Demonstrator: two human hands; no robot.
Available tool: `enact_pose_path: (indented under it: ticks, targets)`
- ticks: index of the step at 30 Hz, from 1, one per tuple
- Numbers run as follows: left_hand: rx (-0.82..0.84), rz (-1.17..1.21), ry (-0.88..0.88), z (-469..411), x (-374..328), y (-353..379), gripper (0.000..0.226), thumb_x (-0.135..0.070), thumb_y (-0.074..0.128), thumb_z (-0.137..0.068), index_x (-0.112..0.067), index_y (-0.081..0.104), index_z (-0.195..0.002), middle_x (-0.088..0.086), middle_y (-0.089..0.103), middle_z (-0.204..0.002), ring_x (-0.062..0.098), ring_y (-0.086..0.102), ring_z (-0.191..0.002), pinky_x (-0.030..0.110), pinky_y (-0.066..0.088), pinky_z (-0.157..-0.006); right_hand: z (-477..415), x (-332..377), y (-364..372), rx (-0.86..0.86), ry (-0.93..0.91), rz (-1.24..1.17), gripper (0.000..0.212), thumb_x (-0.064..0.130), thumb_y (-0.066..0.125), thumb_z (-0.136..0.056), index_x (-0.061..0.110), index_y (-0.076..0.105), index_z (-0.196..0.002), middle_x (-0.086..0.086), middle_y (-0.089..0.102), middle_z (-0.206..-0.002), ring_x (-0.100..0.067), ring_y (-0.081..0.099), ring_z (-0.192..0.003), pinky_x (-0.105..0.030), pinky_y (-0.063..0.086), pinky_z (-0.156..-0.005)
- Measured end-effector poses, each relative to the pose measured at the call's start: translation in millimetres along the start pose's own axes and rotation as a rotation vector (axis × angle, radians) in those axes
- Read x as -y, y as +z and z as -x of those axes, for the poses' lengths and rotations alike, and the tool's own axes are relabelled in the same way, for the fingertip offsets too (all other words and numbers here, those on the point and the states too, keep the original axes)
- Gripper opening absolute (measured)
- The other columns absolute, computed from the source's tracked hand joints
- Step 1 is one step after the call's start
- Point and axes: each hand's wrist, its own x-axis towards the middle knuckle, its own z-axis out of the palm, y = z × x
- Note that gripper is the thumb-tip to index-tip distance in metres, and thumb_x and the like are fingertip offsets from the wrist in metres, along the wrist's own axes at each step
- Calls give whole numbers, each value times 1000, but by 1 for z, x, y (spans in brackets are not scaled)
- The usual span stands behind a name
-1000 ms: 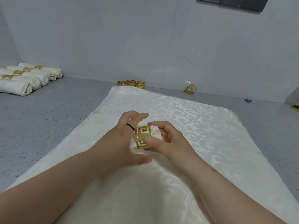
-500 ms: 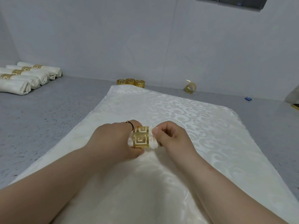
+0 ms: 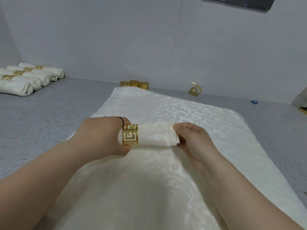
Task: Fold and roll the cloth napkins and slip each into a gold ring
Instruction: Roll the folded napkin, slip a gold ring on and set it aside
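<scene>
Head view, landmark: we place everything from the gold ring (image 3: 130,135), which sits round the left end of the rolled napkin (image 3: 154,136).
Rolled napkin: it lies crosswise above a spread cream cloth (image 3: 166,188); most of the roll sticks out to the right of the ring, and only a short stub shows to its left.
Left hand: the left hand (image 3: 101,136) is directly left of the ring, and we see its fingers (image 3: 125,121) and thumb curled round the ring, gripping it. A thin dark band sits on one finger.
Right hand: the right hand (image 3: 194,140) is right of the ring at the roll's far end; we see its fingers pinching the cloth edge there.
Spare rings: three empty gold rings (image 3: 134,84) stand touching one another well beyond the ring, by the wall; a fourth ring (image 3: 194,90) lies tilted farther right.
Finished rolls: five rolled napkins (image 3: 28,78) lie side by side far left of the ring on the grey tabletop (image 3: 49,110); we can see gold bands on four of them.
Other: a small blue object (image 3: 254,101) lies far right of the ring.
</scene>
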Motion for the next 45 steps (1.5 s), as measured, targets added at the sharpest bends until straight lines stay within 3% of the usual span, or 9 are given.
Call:
enact_pose_path:
  ticks: [4, 7, 11, 14, 20, 25, 33, 37, 45]
  targets:
    - [39, -49, 12, 0, 2, 1, 35, -47, 59, -73, -41, 47, -106, -14, 58, -84, 8, 48, -74, 18, 35, -58, -4, -5, -2, -4, 26, 130, 21, 9, 51, -90, 12, 56, -70, -3, 60, -72, -17, 57, -70, -31, 50, -76]
    - [44, -51, 22, 1, 1, 1, 37, -46, 59, -73, -40, 48, -107, -15, 58, -88, 7, 47, -74, 15, 32, -57, 4, 0, -1, -38, -126, 306, 6, 17, 57, -87, 21, 54, -90, 8, 56, -95, -11, 53, -92, -14, 44, -74]
    - [24, -13, 64, 2, -6, 3, 34, -48, 58, -74, -40, 48, -105, -15, 56, -86, 3, 47, -72, 10, 28, -54, 12, 0, 4, 180, -413, 897, 79, 34, 73, -74, 35, 26, -138, 23, 24, -130, 7, 15, -123, -10, 13, -99]
    - [4, -25, 86, 6, -11, 6, 33, -50, 56, -74, -38, 49, -103, -15, 54, -82, 5, 49, -75, 9, 25, -52, 11, -10, 8, 237, -364, 849, 91, 31, 74, -73, 35, 16, -142, 17, 15, -147, 1, 9, -135, -13, 13, -101]
    - [-44, 48, 35, 3, -20, 15, 29, -49, 57, -73, -34, 53, -98, -15, 53, -77, 7, 47, -71, 8, 29, -56, 11, -13, 16, 281, -445, 796, 77, 19, 72, -77, 31, 28, -138, 20, 26, -126, 10, 27, -110, 11, 19, -82]
    - [-14, -21, 18, 1, -18, 21, 30, -56, 52, -74, -38, 52, -99, -16, 45, -66, 1, 40, -56, 7, 23, -51, 11, -8, 12, 216, -546, 1103, 50, 30, 68, -78, 26, 49, -123, 10, 44, -125, -10, 38, -115, -16, 31, -89]
    - [240, 108, 53, 3, 6, 3, 73, -56, 70, -66, -50, 31, -127, -27, 47, -121, 1, 47, -113, 16, 31, -74, 13, 3, 4, 157, -447, 1291, 32, 35, 63, -79, 25, 55, -109, 7, 61, -102, -15, 54, -98, -28, 42, -83]
    - [331, 303, 61, 2, 16, 1, 49, -41, 74, -69, -48, 37, -101, -31, 45, -95, 0, 46, -95, 2, 34, -67, 14, 5, 0, 201, -375, 1265, 35, 34, 65, -79, 27, 54, -112, 8, 61, -103, -13, 55, -96, -33, 47, -84]
    - [268, 211, 63, -1, 20, 3, 27, -38, 67, -78, -40, 48, -98, -25, 48, -86, -10, 43, -75, 4, 34, -62, 8, 8, -13, 283, -281, 1309, 47, 32, 65, -80, 28, 45, -123, 6, 52, -120, -14, 50, -108, -28, 42, -89]
